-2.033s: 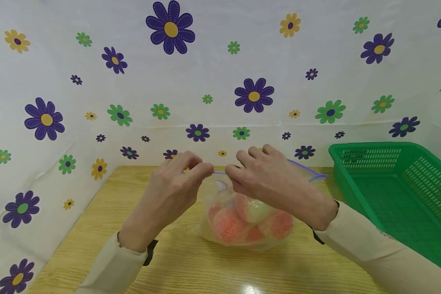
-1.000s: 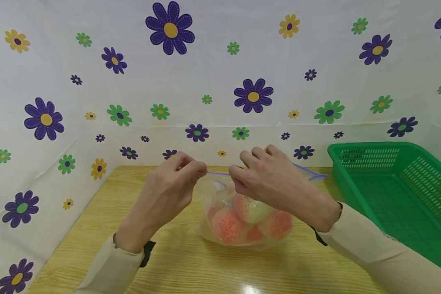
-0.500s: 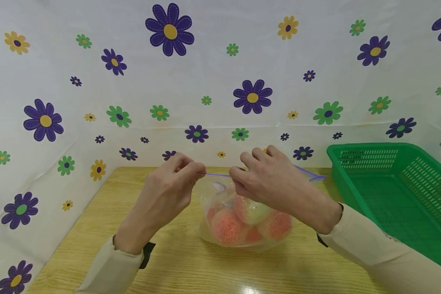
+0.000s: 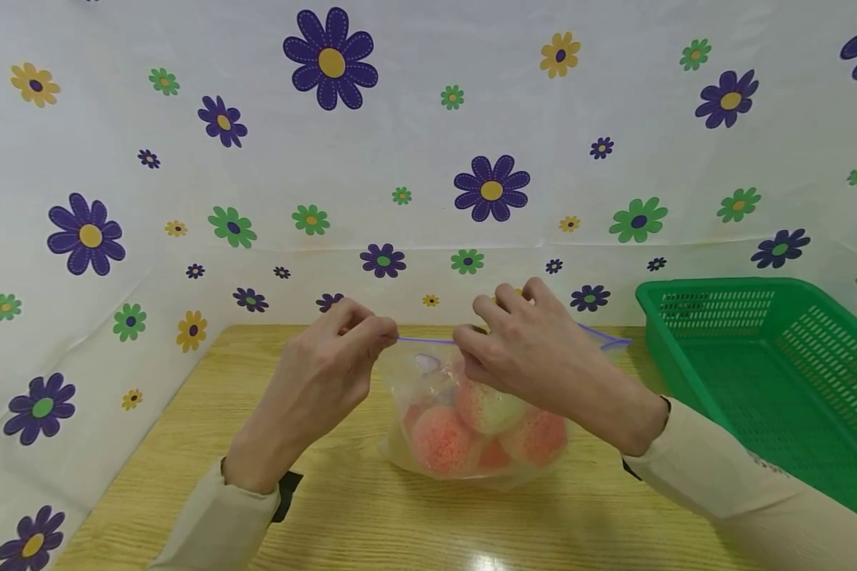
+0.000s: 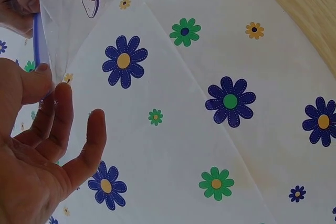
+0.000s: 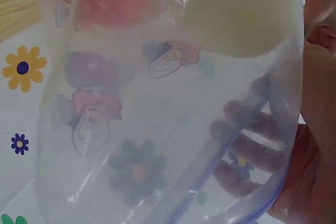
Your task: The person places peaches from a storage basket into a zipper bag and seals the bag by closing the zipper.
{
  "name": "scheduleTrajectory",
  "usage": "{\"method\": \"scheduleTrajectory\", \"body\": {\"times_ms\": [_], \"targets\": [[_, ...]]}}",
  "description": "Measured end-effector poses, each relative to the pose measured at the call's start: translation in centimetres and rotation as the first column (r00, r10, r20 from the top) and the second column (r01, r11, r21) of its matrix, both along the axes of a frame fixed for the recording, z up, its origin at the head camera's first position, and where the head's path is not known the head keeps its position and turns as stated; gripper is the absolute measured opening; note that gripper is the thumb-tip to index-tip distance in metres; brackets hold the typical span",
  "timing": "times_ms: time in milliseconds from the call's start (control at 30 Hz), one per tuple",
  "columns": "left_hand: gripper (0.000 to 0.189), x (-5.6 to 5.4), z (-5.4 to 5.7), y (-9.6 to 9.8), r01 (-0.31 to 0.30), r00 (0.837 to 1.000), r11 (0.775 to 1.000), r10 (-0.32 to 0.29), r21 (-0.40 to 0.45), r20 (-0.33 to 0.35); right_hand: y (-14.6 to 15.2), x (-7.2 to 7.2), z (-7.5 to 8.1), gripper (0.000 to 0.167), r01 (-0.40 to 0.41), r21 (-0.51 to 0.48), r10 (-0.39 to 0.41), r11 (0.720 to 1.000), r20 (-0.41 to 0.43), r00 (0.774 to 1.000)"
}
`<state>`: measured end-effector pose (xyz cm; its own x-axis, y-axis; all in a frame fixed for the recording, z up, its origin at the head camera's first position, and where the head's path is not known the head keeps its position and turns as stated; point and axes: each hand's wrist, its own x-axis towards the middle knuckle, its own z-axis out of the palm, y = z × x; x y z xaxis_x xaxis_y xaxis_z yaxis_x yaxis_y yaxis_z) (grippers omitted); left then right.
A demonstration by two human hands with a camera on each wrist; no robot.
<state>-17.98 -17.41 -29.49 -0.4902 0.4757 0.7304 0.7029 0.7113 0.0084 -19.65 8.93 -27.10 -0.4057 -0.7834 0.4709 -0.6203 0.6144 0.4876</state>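
A translucent zip bag point(image 4: 404, 379) with a purple zip strip point(image 4: 424, 341) stands on the table, holding several round red-and-pale fruits point(image 4: 441, 438) that look like peaches. My left hand point(image 4: 321, 365) pinches the strip at the bag's upper left corner. In the left wrist view, that hand's point(image 5: 39, 145) thumb and a fingertip meet on the strip, while its other fingers stand loosely bent. Further right along the strip, my right hand point(image 4: 543, 361) grips the bag's top edge; its thumb tip is partly hidden. Through the bag's film, fingers point(image 6: 252, 150) show in the right wrist view.
To the right stands a green plastic basket point(image 4: 714, 396) with slotted walls, close by my right forearm. A flower-printed white sheet point(image 4: 400, 119) hangs behind and to the left of the wooden table point(image 4: 371, 523).
Along the zip strip, my right hand has shifted slightly to the right and my left hand slightly to the left, so more strip shows between them. The bag stays in place.
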Motion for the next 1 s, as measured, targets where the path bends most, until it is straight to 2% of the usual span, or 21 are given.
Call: {"method": "scheduleTrajectory", "body": {"times_ms": [267, 533, 1000], "targets": [[0.013, -0.6, -0.6, -0.2, 0.004, 1.0, 1.0, -0.004, 0.011, -0.019, 0.3, -0.5, -0.6, 0.016, 0.002, -0.007, -0.002, 1.0, -0.015, 1.0], [0.012, -1.0, -1.2, -0.4, -0.008, 1.0, 1.0, 0.008, 0.018, -0.001, 0.8, -0.9, -1.0, 0.019, 0.029, 0.004, -0.029, 1.0, 0.016, 0.999], [0.01, -1.1, -1.6, -0.7, -0.021, 1.0, 0.999, 0.021, 0.028, 0.012, 1.1, -0.9, -1.1, 0.023, 0.028, -0.008, -0.028, 1.0, 0.028, 0.999]]}}
